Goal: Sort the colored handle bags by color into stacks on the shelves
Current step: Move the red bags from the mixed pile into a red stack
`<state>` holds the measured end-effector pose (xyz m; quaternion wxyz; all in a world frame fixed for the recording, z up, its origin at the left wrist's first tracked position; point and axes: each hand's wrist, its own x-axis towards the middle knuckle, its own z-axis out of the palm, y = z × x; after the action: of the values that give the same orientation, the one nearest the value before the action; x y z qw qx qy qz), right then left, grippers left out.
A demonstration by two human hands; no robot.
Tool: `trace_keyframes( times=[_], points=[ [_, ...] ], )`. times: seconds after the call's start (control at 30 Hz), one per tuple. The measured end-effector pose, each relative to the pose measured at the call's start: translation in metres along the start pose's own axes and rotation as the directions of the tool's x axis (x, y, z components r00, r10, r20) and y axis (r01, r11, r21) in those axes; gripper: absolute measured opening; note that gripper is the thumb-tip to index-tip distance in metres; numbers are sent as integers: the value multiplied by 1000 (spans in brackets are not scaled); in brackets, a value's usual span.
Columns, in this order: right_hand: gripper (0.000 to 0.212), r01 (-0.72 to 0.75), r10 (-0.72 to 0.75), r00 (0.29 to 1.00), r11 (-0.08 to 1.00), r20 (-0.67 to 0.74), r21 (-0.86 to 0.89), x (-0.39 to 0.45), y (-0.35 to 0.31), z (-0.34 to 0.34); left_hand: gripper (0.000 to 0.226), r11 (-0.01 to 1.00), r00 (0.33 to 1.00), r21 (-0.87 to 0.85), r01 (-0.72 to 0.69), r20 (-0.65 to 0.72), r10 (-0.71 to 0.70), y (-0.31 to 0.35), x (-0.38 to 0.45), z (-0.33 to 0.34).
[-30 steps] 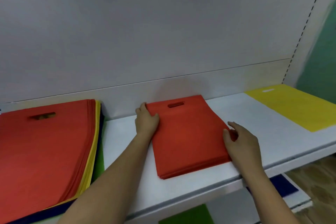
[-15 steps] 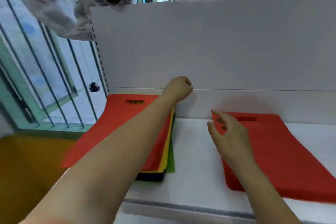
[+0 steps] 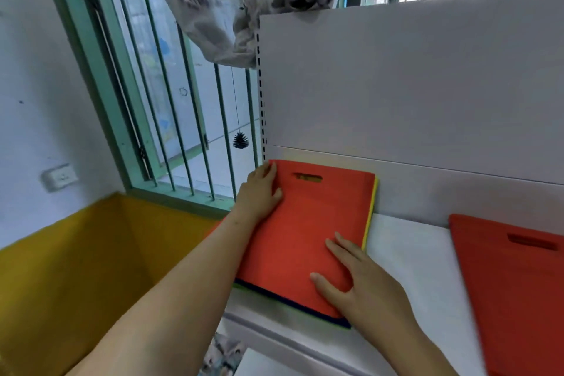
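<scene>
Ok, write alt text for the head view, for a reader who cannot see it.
Both hands rest on a mixed stack of handle bags, red on top, on a white shelf: left hand at its far left corner, right hand flat near the front. A sorted red stack lies to the right.

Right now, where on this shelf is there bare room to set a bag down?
One free patch: the bare white shelf strip between the mixed stack and the sorted red stack. The mixed stack itself is crowded, with the left hand and right hand on it.
</scene>
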<state>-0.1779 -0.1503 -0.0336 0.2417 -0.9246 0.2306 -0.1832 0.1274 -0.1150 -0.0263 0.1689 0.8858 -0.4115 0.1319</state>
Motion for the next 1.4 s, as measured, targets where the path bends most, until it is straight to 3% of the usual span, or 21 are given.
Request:
trace_keyframes(
  times=[0.17, 0.3, 0.4, 0.47, 0.53, 0.6, 0.7, 0.83, 0.97, 1.13, 1.23, 1.4],
  points=[
    [59, 1, -1, 1000, 1000, 13, -21, 7, 1, -6, 57, 990, 996, 137, 29, -89, -17, 9, 1, -2],
    [42, 32, -32, 999, 997, 6, -67, 13, -2, -9, 9, 956, 991, 292, 34, -134, 6, 25, -4, -12],
    [31, 58, -63, 998, 986, -28, -154, 16, -5, -16, 15, 938, 998, 348, 1, -64, 22, 38, -5, -26],
    [26, 33, -51, 994, 985, -101, -171, 14, 0, -23, 7, 948, 994, 312, -64, -61, 87, 42, 0, -36],
    [19, -12, -32, 969, 984, -244, -176, 10, 13, -31, 18, 964, 987, 232, -131, -63, 149, 51, 4, -47],
    [18, -51, 26, 940, 997, -341, -63, 5, 28, -42, 18, 978, 978, 114, -175, -92, 186, 63, 5, -60],
    [20, -74, 137, 921, 981, -365, 180, -10, 49, -68, 18, 974, 969, -16, -228, -102, 225, 91, 11, -71],
    [25, -159, 242, 864, 963, -441, 217, -41, 83, -102, 22, 933, 944, -152, -327, -100, 315, 140, 25, -63],
    [31, -306, 381, 722, 924, -577, 228, -83, 120, -131, 21, 868, 885, -174, -465, -108, 453, 206, 30, -27],
    [34, -498, 501, 588, 843, -635, 204, -129, 163, -151, 25, 804, 822, -179, -567, -62, 566, 292, 25, 18],
    [33, -559, 521, 542, 809, -659, 179, -150, 187, -159, 30, 767, 794, -243, -594, -22, 608, 330, 20, 38],
    [34, -674, 563, 524, 733, -639, 94, -165, 217, -160, 37, 728, 771, -305, -614, -37, 635, 364, 15, 73]
  ],
)
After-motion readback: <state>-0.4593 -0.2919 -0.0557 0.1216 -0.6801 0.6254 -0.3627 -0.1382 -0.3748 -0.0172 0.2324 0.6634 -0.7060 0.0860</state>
